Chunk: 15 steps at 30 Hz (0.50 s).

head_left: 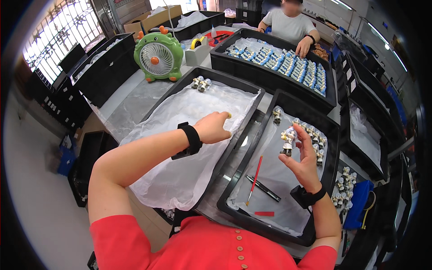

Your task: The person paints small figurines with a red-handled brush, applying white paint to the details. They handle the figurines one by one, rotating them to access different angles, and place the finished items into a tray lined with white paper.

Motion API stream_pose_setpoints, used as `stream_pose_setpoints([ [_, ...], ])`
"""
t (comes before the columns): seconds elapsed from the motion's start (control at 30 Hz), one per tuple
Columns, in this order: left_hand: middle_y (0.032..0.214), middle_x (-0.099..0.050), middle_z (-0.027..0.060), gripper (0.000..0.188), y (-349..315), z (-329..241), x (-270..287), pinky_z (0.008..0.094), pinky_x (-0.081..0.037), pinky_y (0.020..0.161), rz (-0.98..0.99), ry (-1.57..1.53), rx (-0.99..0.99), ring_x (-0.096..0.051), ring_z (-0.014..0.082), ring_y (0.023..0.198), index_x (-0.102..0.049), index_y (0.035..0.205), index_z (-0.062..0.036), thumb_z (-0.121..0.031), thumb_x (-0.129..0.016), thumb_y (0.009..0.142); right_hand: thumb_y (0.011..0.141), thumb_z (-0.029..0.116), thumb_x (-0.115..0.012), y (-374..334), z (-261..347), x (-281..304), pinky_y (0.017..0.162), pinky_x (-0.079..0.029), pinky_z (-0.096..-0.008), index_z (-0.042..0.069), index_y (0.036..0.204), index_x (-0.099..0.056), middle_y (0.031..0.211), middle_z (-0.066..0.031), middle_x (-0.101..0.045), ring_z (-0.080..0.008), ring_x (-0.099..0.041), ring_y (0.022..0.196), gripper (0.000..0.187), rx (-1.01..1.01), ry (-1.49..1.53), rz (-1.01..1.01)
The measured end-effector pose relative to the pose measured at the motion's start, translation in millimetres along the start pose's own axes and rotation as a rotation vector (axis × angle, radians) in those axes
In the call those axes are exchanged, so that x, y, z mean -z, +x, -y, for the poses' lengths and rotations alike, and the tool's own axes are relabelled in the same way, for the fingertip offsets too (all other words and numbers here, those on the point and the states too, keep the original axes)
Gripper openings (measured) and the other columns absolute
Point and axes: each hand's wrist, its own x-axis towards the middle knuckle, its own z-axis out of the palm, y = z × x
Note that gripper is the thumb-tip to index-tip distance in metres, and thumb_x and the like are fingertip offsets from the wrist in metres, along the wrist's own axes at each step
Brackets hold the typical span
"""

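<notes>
My right hand [304, 161] holds a small painted figurine [288, 141], white with dark feet, upright between thumb and fingers above the right black tray [231, 185]. My left hand [213, 128] reaches over the left black tray [258, 100], near its right rim. Its thumb and fingers are apart, with nothing between them. Two similar figurines [201, 84] lie at the far end of that tray on a white cloth-like liner [175, 166]. One more figurine [277, 115] lies at the far left of the right tray, and several others [318, 139] are bunched along its right side.
A red-handled brush [255, 180], a black pen-like tool [263, 188] and a red strip [264, 213] lie in the right tray. A green fan [158, 57] and a tape dispenser [197, 51] stand beyond. Across the table, a person [288, 22] reaches into a tray of blue-and-white figurines [288, 63].
</notes>
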Motion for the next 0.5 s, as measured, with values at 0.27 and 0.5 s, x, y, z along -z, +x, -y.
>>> stream_pose_setpoints([
  [0.27, 0.078, -0.064, 0.0107, 0.048, 11, 18, -25, 0.0253, -0.049, 0.06, 0.223, -0.499, 0.278, -0.06, 0.0139, 0.064, -0.055, 0.116, 0.0062, -0.015, -0.068, 0.075, 0.068, 0.012, -0.074, 0, 3, 2, 0.092, -0.036, -0.0292, 0.008, 0.135, -0.041, 0.132, -0.0054, -0.047, -0.0151, -0.045, 0.119, 0.075, -0.006, 0.014, -0.01],
  [0.5, 0.074, -0.063, 0.0094, 0.043, 22, 18, -27, 0.0242, -0.047, 0.059, 0.22, -0.441, 0.252, -0.058, 0.0124, 0.06, -0.061, 0.11, 0.0049, -0.006, -0.067, 0.069, 0.069, 0.013, -0.073, 0, -1, 4, 0.093, -0.035, -0.0293, 0.007, 0.135, -0.04, 0.133, -0.0052, -0.046, -0.0144, -0.044, 0.118, 0.074, 0.0, 0.022, -0.009],
])
